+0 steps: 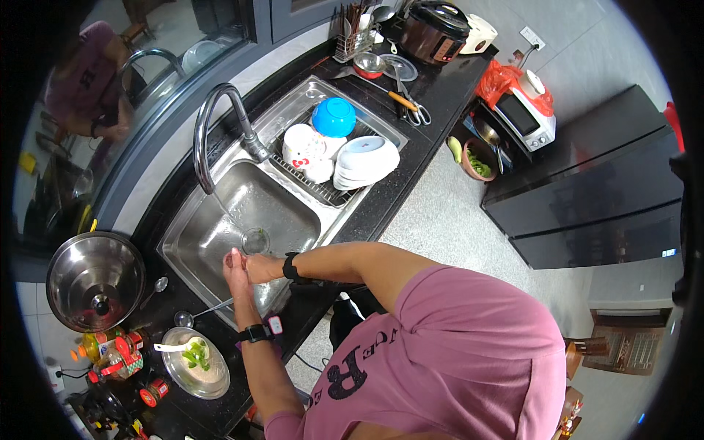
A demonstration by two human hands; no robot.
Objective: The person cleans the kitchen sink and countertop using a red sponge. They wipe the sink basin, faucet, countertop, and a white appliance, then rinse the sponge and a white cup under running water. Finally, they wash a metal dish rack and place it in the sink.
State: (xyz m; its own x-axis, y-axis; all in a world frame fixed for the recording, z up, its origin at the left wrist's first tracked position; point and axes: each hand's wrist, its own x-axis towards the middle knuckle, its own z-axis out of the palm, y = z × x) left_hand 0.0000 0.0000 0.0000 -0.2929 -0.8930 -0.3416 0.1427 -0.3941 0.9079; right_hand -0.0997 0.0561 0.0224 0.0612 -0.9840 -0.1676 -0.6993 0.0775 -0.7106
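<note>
Over the near part of the steel sink basin [213,257], my left hand [236,270] and my right hand [261,269] are pressed together, fingers closed. Whatever they may hold is hidden between them. The curved faucet [202,139] stands beyond, and a thin stream of water falls from its spout into the basin. Just past my fingertips is the round drain [255,240]. A ladle [184,319] lies on the counter to the left, its handle reaching over the sink edge toward my left wrist.
Washed bowls [365,163], one blue bowl [334,117] and cups [302,145] sit on the drainboard rack. To the left are a large steel basin [95,279], a plate [216,380] with greens and a white spoon [176,347], and several jars [154,392]. Scissors [418,112] lie beyond the sink.
</note>
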